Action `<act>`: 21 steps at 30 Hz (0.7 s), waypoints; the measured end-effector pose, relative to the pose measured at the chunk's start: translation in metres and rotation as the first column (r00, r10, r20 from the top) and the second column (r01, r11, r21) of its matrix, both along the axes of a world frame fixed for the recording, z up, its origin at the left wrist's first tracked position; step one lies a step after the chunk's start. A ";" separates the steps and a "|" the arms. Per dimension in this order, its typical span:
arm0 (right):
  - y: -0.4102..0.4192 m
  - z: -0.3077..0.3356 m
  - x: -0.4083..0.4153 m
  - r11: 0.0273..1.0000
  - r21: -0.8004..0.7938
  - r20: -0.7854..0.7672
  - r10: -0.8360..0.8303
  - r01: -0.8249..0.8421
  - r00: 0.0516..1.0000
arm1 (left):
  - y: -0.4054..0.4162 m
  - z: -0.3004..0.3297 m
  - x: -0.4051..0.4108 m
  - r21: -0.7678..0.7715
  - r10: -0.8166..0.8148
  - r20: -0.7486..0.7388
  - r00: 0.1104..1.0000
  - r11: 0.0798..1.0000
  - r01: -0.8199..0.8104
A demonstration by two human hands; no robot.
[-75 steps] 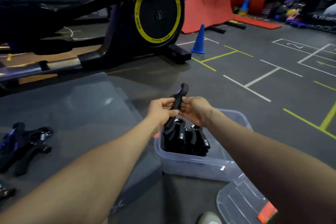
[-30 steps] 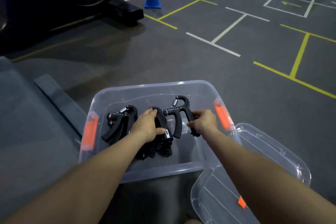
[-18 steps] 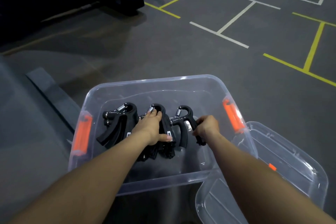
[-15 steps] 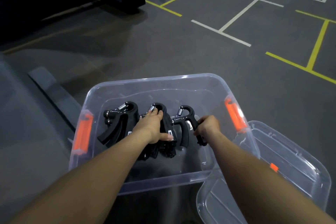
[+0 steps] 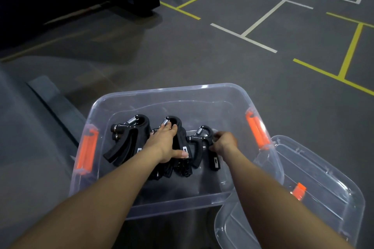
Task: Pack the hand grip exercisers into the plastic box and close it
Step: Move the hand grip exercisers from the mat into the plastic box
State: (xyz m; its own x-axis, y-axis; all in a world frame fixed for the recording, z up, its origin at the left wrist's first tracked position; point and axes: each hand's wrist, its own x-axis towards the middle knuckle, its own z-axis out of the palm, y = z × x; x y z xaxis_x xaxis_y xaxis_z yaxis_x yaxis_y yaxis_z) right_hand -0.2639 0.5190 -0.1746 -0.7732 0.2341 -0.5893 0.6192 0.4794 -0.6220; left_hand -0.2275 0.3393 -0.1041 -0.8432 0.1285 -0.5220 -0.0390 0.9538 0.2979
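Head view: left hand [image 5: 165, 143] presses the middle grips [image 5: 180, 147]; right hand [image 5: 223, 143] has lowered another grip [image 5: 204, 145] beside them in the box [image 5: 168, 92]; lid [image 5: 323, 192] remains off.

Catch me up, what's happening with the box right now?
A person is arranging black hand grip exercisers inside the clear plastic box on the gym floor. The left hand rests on the middle bunch of exercisers, while the right hand grips the rightmost exerciser. The lid lies off, beside the box on the right.
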 end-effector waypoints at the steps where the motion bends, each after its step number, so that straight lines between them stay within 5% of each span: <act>1: -0.003 0.001 0.000 1.000 -0.016 -0.025 0.019 -0.019 1.000 | 0.000 0.000 0.000 0.004 0.002 0.000 1.000 1.000 -0.002; 11: -0.036 0.074 -0.003 0.991 -0.121 -0.200 0.039 -0.065 0.979 | -0.020 0.023 0.009 0.167 0.161 -0.117 0.980 0.976 -0.140; 21: -0.193 0.187 0.032 0.910 -0.071 -0.383 0.353 -0.408 0.854 | -0.167 0.132 0.083 0.191 0.436 -0.325 0.839 0.900 -0.393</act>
